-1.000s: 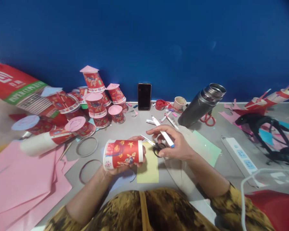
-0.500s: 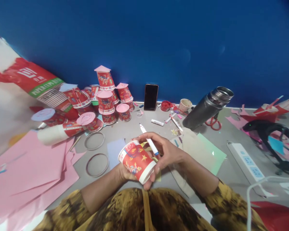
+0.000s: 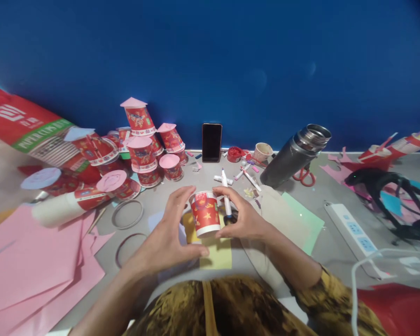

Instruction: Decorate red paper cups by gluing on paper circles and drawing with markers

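A red patterned paper cup (image 3: pixel 206 215) with a gold star and a white band stands between my hands, over a yellow sheet of paper (image 3: pixel 217 256). My left hand (image 3: pixel 168 238) curves open on the cup's left side, thumb and fingers apart. My right hand (image 3: pixel 247 214) has a white marker (image 3: pixel 227 193) held in its fingers, the marker pointing up. The right thumb and fingertips also reach the cup's right side. Whether the cup rests on the sheet or hangs slightly above it, I cannot tell.
Decorated cups (image 3: pixel 142 156) with pink paper tops are stacked at the back left, near pink sheets (image 3: pixel 35 261). A phone (image 3: pixel 211 142) leans on the blue wall. A dark flask (image 3: pixel 294 154), red scissors (image 3: pixel 304 176) and a power strip (image 3: pixel 353 228) lie rightward. Two tape rings (image 3: pixel 127 214) sit left.
The cup has gone from tilted in both hands to more upright and farther forward. My left hand has come off it and opened out to the left. The marker now points more steeply upward.
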Demonstrator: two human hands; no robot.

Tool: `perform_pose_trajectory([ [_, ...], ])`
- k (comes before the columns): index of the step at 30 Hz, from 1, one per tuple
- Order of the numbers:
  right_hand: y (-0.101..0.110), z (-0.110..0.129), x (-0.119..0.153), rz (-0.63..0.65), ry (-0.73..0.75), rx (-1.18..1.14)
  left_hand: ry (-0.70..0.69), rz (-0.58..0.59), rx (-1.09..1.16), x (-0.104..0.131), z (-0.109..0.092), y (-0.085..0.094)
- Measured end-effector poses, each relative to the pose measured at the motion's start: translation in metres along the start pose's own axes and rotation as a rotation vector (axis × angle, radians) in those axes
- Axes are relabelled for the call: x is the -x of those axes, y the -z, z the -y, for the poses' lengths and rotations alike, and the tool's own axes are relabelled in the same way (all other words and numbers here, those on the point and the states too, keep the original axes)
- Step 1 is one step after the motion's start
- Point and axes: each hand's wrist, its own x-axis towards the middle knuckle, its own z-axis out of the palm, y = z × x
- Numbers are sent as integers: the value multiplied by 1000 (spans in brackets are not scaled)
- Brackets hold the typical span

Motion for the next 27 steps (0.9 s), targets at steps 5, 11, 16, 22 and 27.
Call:
perform_pose_trajectory([
  [5,-4,-4,-1,42,8,22,51,57,3,-4,-6,-13],
  [11,-6,11,11,-324,59,-110,-61,22,108,-7,13,-22],
  [16,-19,21,28,-435,201,-67,-103,-21,-47,-6,16,-23],
  [22,-36,20,29,-424,156,88,-109,-89,-146,-7,18,-27],
  [27,-38,22,21,-411,354,220,-122,-67,-212,-6,14,-27],
])
